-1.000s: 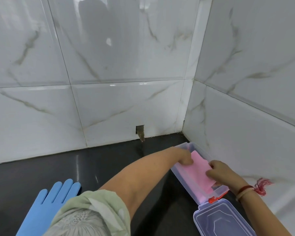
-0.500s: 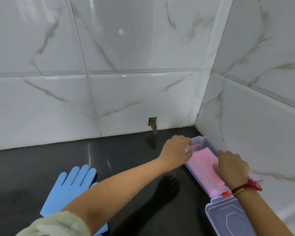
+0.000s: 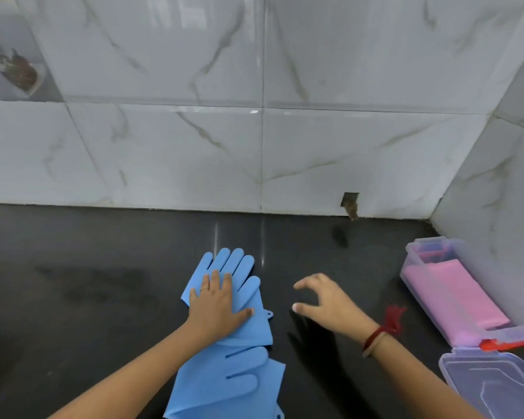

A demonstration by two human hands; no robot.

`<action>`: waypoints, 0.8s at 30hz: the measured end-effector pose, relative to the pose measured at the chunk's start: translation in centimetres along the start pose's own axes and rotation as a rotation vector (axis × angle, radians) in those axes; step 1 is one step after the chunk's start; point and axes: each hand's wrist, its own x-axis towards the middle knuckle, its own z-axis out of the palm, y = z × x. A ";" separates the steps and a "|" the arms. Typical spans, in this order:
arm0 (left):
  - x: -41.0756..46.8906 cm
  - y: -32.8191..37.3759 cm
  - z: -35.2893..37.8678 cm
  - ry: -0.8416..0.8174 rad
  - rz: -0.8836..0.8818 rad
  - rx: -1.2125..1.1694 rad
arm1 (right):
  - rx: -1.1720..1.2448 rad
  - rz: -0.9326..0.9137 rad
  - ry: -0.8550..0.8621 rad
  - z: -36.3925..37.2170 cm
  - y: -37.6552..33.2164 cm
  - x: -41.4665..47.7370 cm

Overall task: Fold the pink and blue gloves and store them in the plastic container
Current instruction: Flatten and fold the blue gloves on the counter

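Two blue gloves lie flat on the black counter: the far one (image 3: 238, 270) with fingers pointing at the wall, the near one (image 3: 233, 385) partly under it. My left hand (image 3: 217, 308) rests flat, palm down, on the far blue glove. Over the bare counter to its right, my right hand (image 3: 330, 300) hovers with fingers spread and holds nothing. The folded pink gloves (image 3: 457, 294) lie inside the clear plastic container (image 3: 412, 252) against the right wall. Its hinged lid (image 3: 493, 385) lies open toward me, with a red latch (image 3: 496, 345).
White marble-look tiled walls meet in a corner at the back right. A small broken hole (image 3: 350, 204) shows at the base of the back wall. The black counter (image 3: 103, 282) stretches wide to the left.
Both hands left the container with the pink gloves inside. My left hand moved left and came down on the far blue glove; my right hand moved to mid-counter. The view swung left.
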 end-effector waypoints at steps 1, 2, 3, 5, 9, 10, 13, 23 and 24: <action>-0.1 -0.4 -0.1 -0.045 -0.032 -0.036 | 0.049 0.022 -0.054 1.1 -0.5 0.0; 0.0 -0.7 -0.3 -0.082 -0.060 -0.074 | 0.092 0.044 -0.093 2.1 -0.8 0.0; 0.0 -0.7 -0.5 -0.106 -0.079 -0.095 | 0.119 0.063 -0.114 2.8 -1.1 -0.1; 0.2 -0.5 -1.0 -0.112 -0.084 -0.064 | 0.127 0.101 -0.116 3.8 -1.6 -0.5; 0.7 -0.3 -2.2 0.050 -0.054 -0.237 | 0.303 0.142 -0.212 5.2 -3.1 -2.1; 0.8 -0.5 -2.6 0.082 -0.054 -0.349 | 0.409 0.146 -0.278 5.6 -3.7 -2.6; 1.1 -1.3 -4.1 0.143 -0.090 -0.687 | 0.437 0.110 -0.364 6.5 -5.1 -3.3; 0.3 0.4 -8.2 0.402 0.127 -1.217 | 0.754 0.037 -0.458 9.1 -10.2 -2.2; 0.2 0.9 -8.8 0.433 0.138 -1.249 | 0.795 0.036 -0.497 9.4 -10.4 -2.0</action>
